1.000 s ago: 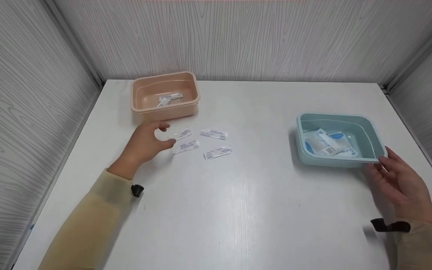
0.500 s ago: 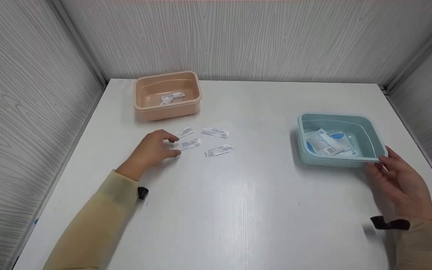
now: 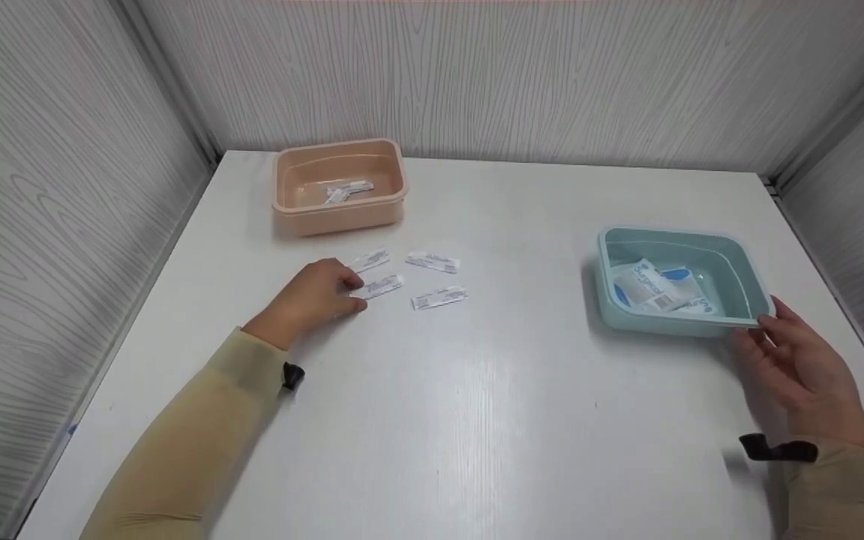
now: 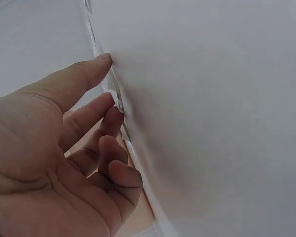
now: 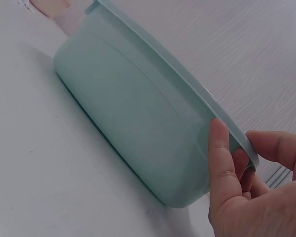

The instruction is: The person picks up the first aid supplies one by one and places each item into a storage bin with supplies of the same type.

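Note:
My left hand (image 3: 319, 291) is low over the table, thumb and fingertips at the near end of a flat white packet (image 3: 385, 286) with fine print, like a wrapped adhesive bandage. In the left wrist view, the thumb (image 4: 89, 74) stands apart from the other fingers, whose tips reach the thin packet edge. A similar packet (image 3: 370, 259) lies just behind it; two more, a far packet (image 3: 433, 262) and a nearer packet (image 3: 439, 297), lie to the right. My right hand (image 3: 814, 367) grips the front right rim corner of a light blue-green plastic bin (image 5: 123, 103).
Inside the blue-green bin are white and blue packets (image 3: 653, 289) printed "Surgical". A peach plastic bin (image 3: 342, 217) stands at the back left, holding a few small white packets (image 3: 346, 190). Grey wood-grain panels (image 3: 477, 75) enclose the white table (image 3: 507, 420) at the back and sides.
My left hand has moved right and slightly nearer, away from the peach bin's front, to the end of one packet. The right hand keeps its grip on the bin's rim.

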Demonstrator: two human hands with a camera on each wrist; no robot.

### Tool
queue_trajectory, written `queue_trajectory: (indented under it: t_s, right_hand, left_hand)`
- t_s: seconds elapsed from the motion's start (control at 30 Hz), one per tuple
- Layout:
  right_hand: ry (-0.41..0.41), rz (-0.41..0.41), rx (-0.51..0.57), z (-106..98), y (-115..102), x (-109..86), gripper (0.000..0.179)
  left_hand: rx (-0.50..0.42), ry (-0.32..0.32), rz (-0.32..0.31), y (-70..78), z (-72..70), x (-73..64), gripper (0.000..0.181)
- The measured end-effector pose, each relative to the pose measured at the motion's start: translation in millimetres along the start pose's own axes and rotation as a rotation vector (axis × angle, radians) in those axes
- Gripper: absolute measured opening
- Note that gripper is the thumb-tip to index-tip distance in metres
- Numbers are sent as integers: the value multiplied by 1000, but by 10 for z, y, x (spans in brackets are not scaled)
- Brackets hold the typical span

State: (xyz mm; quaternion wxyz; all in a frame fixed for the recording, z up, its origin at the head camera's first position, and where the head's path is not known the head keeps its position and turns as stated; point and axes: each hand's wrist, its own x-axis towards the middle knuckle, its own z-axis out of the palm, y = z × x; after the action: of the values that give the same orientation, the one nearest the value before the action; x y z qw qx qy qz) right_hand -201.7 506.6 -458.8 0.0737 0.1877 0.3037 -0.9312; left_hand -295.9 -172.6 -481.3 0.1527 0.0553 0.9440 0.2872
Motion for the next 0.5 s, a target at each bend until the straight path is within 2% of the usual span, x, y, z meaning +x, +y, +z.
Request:
queue_trajectory:
  t_s: [0.2, 0.37, 0.5]
  right_hand:
    - [-18, -10, 7, -9, 4, 11, 41]
    - [-28, -12, 48, -5, 22, 26, 42]
    - [-3, -16, 51, 4, 37, 33, 43]
  left_hand:
    - [-33, -17, -23, 34, -13, -10, 38]
    - [-23, 5, 20, 25, 4, -18, 34]
    - [-36, 2, 33, 56, 0, -52, 32]
